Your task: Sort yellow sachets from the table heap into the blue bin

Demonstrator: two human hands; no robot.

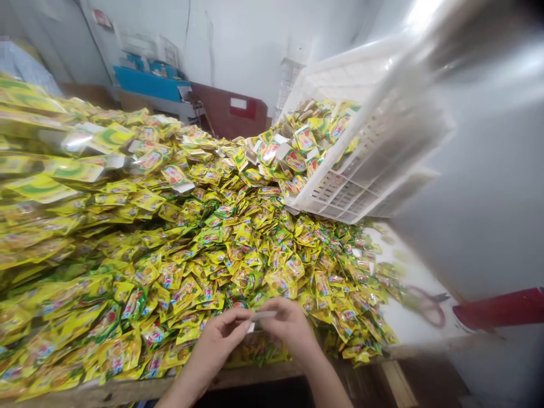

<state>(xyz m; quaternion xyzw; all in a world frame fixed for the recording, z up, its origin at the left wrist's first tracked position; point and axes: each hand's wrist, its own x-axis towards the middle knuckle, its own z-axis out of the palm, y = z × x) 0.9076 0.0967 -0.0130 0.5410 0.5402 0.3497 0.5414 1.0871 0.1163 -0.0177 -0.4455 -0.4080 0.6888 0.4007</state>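
Note:
Just above the front edge of the pile, my left hand and my right hand meet, fingers bent and closed. Between their fingertips is a small white card piece, which looks like part of a small carton; the fingers hide most of it. Glossy yellow-and-green sachets lie heaped around and beyond both hands. Small yellow cartons with white flaps rest on top of the heap at the back and left.
A white plastic crate lies tipped at the back right, with cartons spilling from its mouth. Scissors and a red cylindrical object are on the white tabletop at right. A wooden edge runs along the front.

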